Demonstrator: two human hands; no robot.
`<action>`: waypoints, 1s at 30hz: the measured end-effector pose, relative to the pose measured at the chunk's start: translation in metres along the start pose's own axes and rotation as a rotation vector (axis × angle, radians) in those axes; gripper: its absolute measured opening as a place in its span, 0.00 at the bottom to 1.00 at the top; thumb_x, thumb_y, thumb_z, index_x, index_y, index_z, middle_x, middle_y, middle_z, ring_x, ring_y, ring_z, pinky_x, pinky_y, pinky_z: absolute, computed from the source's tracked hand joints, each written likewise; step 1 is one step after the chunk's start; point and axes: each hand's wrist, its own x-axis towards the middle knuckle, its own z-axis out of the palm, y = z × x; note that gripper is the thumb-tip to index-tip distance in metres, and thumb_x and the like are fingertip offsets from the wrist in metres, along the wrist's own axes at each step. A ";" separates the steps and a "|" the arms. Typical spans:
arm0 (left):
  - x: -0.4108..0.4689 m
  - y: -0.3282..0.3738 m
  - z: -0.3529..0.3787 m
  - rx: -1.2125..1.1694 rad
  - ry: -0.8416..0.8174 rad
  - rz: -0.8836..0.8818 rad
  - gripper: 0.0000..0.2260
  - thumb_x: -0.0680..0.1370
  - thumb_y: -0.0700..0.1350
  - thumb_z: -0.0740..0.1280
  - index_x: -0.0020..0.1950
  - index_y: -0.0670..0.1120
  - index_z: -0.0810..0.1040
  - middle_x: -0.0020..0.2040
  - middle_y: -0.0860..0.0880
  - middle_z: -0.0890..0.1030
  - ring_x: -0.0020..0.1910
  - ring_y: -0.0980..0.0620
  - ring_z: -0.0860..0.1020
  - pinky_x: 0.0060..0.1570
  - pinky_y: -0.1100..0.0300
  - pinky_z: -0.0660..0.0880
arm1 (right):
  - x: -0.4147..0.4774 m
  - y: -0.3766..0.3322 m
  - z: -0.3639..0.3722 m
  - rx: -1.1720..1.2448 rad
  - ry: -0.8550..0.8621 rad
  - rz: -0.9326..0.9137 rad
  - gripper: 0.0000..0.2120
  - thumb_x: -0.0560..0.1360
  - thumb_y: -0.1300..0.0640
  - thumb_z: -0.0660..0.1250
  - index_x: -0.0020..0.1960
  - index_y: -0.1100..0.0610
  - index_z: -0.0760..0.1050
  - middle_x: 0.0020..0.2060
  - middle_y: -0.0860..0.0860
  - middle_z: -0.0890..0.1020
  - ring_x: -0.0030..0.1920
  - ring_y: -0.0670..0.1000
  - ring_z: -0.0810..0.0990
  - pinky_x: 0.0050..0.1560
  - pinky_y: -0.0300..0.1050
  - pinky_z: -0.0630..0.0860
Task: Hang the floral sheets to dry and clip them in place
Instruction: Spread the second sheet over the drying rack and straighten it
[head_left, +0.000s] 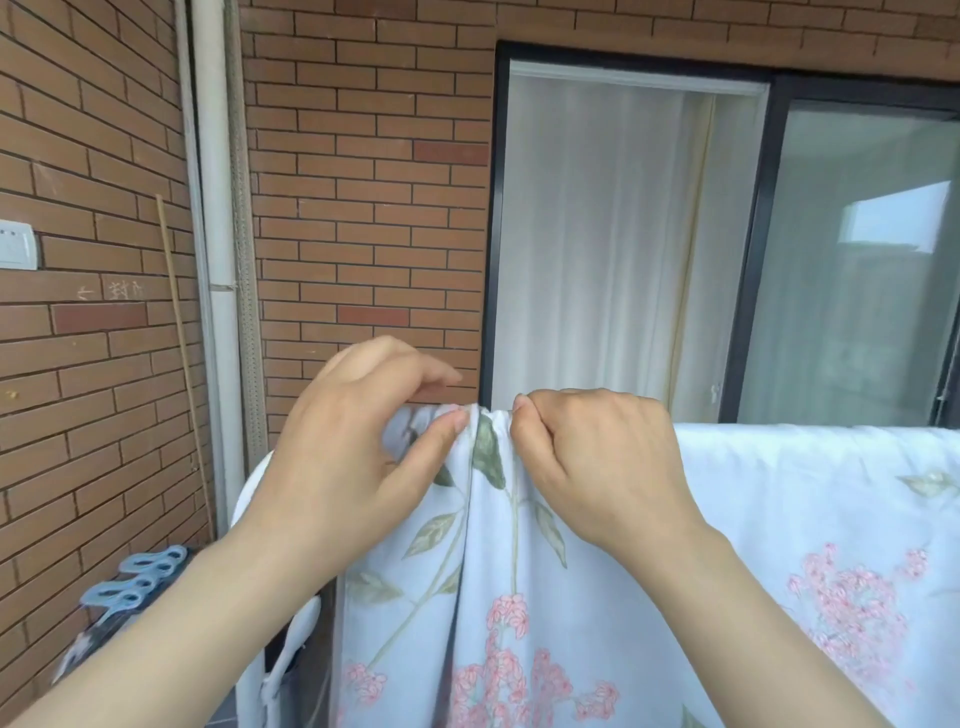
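My left hand (358, 447) pinched the bunched top edge of the floral sheet (467, 597) between thumb and fingers. My right hand (597, 462), fingers curled tight, gripped the same edge just beside it. The sheet hung draped over the drying rack (247, 493), pale, with green leaves and pink blossoms, gathered into folds between my hands.

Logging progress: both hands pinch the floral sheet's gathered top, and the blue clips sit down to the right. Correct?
No: the head view shows the blue clips down to the left. The left hand and right hand do pinch the gathered top of the floral sheet.
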 end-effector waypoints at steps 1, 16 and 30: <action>-0.007 0.000 -0.003 0.006 0.022 -0.019 0.08 0.74 0.49 0.68 0.50 0.49 0.80 0.46 0.57 0.77 0.50 0.56 0.76 0.51 0.61 0.71 | 0.000 0.000 0.001 -0.002 0.007 -0.002 0.21 0.77 0.49 0.51 0.28 0.52 0.47 0.20 0.48 0.53 0.22 0.53 0.59 0.25 0.39 0.45; 0.008 -0.009 -0.017 -0.024 -0.170 -0.190 0.04 0.71 0.51 0.72 0.45 0.55 0.80 0.44 0.58 0.78 0.47 0.60 0.76 0.47 0.68 0.71 | 0.000 0.001 0.005 -0.021 0.076 -0.021 0.21 0.77 0.50 0.51 0.28 0.52 0.48 0.19 0.48 0.52 0.21 0.51 0.56 0.25 0.39 0.45; -0.049 0.018 -0.011 0.075 0.022 -0.375 0.17 0.70 0.65 0.67 0.50 0.55 0.72 0.47 0.62 0.73 0.48 0.61 0.76 0.49 0.59 0.77 | 0.002 -0.003 0.005 -0.020 0.095 -0.012 0.22 0.76 0.50 0.51 0.27 0.52 0.47 0.19 0.49 0.51 0.21 0.52 0.56 0.26 0.38 0.44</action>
